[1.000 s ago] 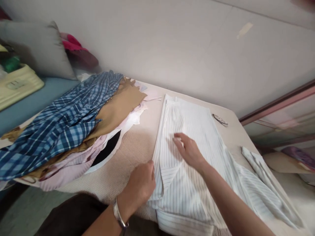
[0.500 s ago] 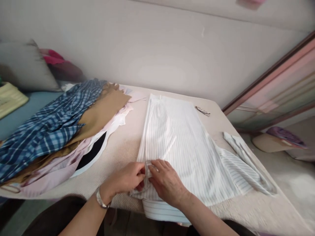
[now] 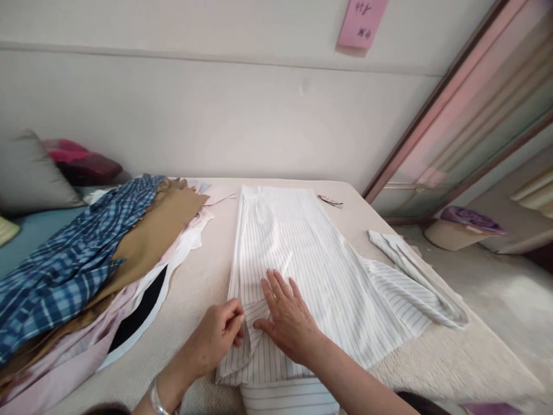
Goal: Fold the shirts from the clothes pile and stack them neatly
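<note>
A white striped shirt (image 3: 302,248) lies spread over the cloth-covered table, with one sleeve (image 3: 401,294) stretched out to the right. My right hand (image 3: 287,317) rests flat on the shirt's near part, fingers spread and thumb out to the left. Beside it, at the shirt's left edge, my left hand (image 3: 220,337) has its fingers curled together on the fabric edge. A silver bracelet (image 3: 158,397) circles my left wrist. Below the hands, a striped band of the shirt hangs at the table's near edge.
Left of the shirt lies a pile of clothes with a blue plaid garment (image 3: 86,253), a brown garment (image 3: 159,219) and pink and white ones. Eyeglasses (image 3: 330,201) lie at the back right of the table (image 3: 479,346). A bin (image 3: 453,230) stands on the floor beyond.
My right hand has spread its fingers and flattened on the shirt. My left hand stays curled at the left edge. The view has tilted up, bringing a pink wall note into sight.
</note>
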### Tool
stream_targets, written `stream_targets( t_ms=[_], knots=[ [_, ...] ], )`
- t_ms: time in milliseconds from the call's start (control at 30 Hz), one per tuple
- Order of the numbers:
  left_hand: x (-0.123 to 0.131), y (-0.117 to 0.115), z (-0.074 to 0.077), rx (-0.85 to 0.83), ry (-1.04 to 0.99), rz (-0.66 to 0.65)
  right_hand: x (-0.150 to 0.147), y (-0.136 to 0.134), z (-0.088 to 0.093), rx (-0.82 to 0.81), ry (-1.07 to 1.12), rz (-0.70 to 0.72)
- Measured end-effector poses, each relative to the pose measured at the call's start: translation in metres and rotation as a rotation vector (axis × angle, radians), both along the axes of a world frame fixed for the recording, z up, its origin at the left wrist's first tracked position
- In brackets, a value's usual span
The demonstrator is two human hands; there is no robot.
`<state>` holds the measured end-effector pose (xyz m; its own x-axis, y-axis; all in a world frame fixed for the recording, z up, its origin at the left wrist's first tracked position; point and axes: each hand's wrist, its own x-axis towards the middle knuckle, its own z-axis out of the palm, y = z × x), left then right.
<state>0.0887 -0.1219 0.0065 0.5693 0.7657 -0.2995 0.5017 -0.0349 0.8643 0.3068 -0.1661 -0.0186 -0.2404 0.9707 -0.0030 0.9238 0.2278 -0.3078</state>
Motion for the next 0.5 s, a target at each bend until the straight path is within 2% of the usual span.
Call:
stream_targets(
  t_ms=[67,133,233,300,400,500],
  knots=[
    [0.009,-0.001,-0.002,0.351,0.003,0.086,-0.001,-0.001,-0.005,-0.005,0.019,0.025],
    [0.017,-0.002,-0.008,0.633,0.077,0.089,-0.003,-0.004,-0.011,-0.001,0.037,0.034],
    [0.023,-0.001,-0.025,0.872,0.219,-0.031,-0.001,-0.007,-0.006,0.059,0.044,0.037],
    [0.021,0.002,-0.037,0.943,0.315,-0.104,0.009,-0.008,0.011,0.085,0.033,-0.002],
    [0.017,0.007,-0.05,0.988,0.391,-0.16,0.047,-0.012,0.05,0.012,-0.008,-0.231],
    [0.015,0.01,-0.05,1.001,0.412,-0.189,0.111,-0.034,0.077,-0.077,-0.021,-0.623]
  ],
)
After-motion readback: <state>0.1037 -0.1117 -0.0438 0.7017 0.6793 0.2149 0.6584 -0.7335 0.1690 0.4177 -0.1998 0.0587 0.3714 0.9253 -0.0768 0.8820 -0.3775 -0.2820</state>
